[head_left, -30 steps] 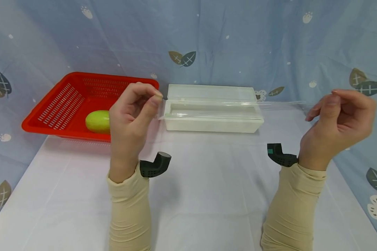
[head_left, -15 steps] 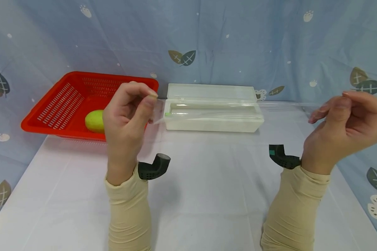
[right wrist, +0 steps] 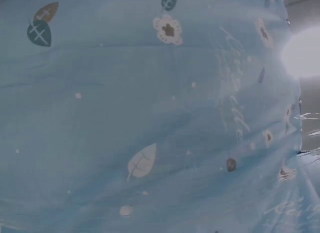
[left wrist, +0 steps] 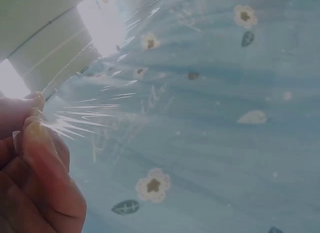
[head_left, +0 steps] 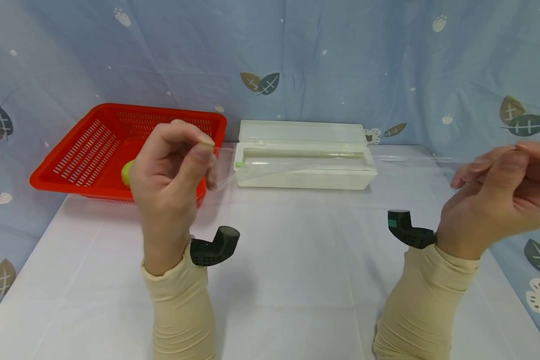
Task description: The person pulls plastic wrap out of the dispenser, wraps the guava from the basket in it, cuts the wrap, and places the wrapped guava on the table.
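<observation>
My left hand [head_left: 168,187] pinches one corner of a sheet of clear plastic wrap [left wrist: 87,113] between thumb and forefinger. The wrap stretches rightward, faint in the head view, in front of a white wrap dispenser box [head_left: 333,181]. At its other end my right hand [head_left: 506,192] pinches the film, thumb against forefinger. Bright creases fan out from the left fingertips [left wrist: 37,130] in the left wrist view. The box's lid [head_left: 301,132] stands raised at the back, with a clear roll inside. In the right wrist view my hand is out of sight.
A red plastic basket [head_left: 83,155] stands at the back left, behind my left hand. In it lies a yellow-green fruit [head_left: 126,173], mostly hidden by that hand. A white cloth [head_left: 297,260] covers the table, and a patterned blue curtain [head_left: 324,60] hangs behind.
Both hands have moved apart and slightly down toward me, the left one leftward, the right one rightward, with the wrap between them. My left hand now covers more of the fruit.
</observation>
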